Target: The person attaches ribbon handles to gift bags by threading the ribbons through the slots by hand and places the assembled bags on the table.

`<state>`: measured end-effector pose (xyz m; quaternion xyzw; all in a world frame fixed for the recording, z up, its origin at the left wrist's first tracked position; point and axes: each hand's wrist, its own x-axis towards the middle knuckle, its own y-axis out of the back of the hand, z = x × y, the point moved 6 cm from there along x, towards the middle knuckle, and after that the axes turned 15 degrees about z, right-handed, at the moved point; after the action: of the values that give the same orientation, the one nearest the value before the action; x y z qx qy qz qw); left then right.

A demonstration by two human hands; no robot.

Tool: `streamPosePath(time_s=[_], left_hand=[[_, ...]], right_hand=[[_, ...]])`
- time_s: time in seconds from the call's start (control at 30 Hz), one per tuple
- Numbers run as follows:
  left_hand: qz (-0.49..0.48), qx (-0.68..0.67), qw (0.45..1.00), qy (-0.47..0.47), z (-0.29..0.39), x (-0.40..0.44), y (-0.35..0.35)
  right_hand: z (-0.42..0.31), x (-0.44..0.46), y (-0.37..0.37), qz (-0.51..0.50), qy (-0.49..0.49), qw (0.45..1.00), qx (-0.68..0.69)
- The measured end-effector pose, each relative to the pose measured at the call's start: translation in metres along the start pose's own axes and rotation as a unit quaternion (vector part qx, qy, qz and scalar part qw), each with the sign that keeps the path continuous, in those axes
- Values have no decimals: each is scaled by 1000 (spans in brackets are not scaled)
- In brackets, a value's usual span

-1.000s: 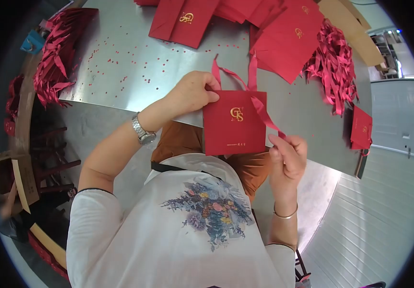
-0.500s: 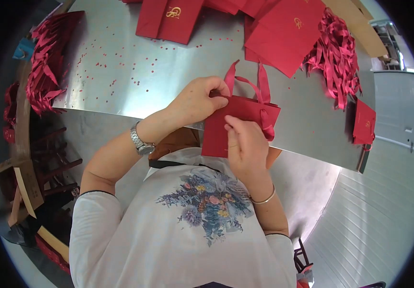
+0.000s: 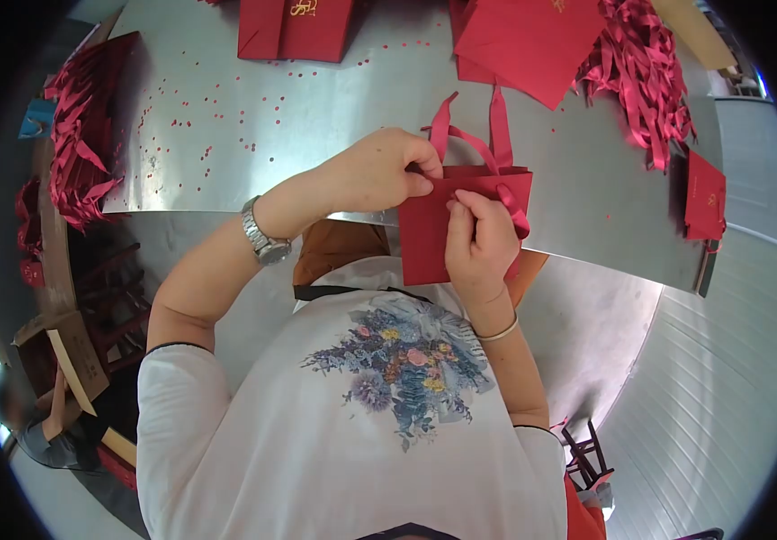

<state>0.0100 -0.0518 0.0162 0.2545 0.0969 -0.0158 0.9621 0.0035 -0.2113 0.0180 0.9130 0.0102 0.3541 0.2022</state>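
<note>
A small red paper gift bag (image 3: 424,238) stands upright against the table's front edge. Wide red ribbon (image 3: 499,126) rises from its top in a loop and loose ends. More ribbon (image 3: 514,214) hangs down the front at the right. My left hand (image 3: 379,175) pinches the bag's upper left rim, thumb outside and fingertips hidden inside the opening. In front of the bag's upper face, my right hand (image 3: 483,243) is closed, thumb and forefinger together close to the paper. Whatever lies between those fingertips is too small or hidden.
Red bags (image 3: 523,45) lie at the back of the metal table (image 3: 334,99), which is scattered with small red dots. Ribboned bags are heaped at left (image 3: 82,135) and right (image 3: 645,81). A person (image 3: 51,427) is at lower left, near cardboard boxes (image 3: 78,369).
My right fingers, formerly more stretched across the bag's front, have curled into a pinch. The left hand keeps its hold on the rim. The view has shifted, and a person shows at lower left.
</note>
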Motion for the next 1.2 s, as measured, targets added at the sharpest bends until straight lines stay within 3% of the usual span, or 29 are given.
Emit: streamPosePath(time_s=[0.17,0.33,0.4,0.63,0.7,0.83,0.93,1.0,1.2], left_hand=[[3,-11,999,-40,-3,1,0],[-10,-42,999,-12,-5,0,2],[-4,-41,999,-13,-5,0,2],[29,-100,994,41,-8,0,0],[37,-159,987,16,5,1,2],[64,-122,989,-60,39,10,3],[73,-109,991,-33,58,24,-1],[57,-132,990,-7,71,33,-5],[33,-111,993,-22,102,55,-25]], right_hand=[[-3,8,-4,-18,26,999,10],[-6,8,-9,-21,15,1000,-5],[-2,8,-9,-17,-34,999,-23],[-8,15,-10,-13,-7,998,-53],[-9,22,-2,38,6,997,-66],[-9,38,11,94,39,991,-88],[-4,48,27,139,-11,988,-72],[5,52,41,162,-100,980,-55],[5,63,79,193,-30,978,-72]])
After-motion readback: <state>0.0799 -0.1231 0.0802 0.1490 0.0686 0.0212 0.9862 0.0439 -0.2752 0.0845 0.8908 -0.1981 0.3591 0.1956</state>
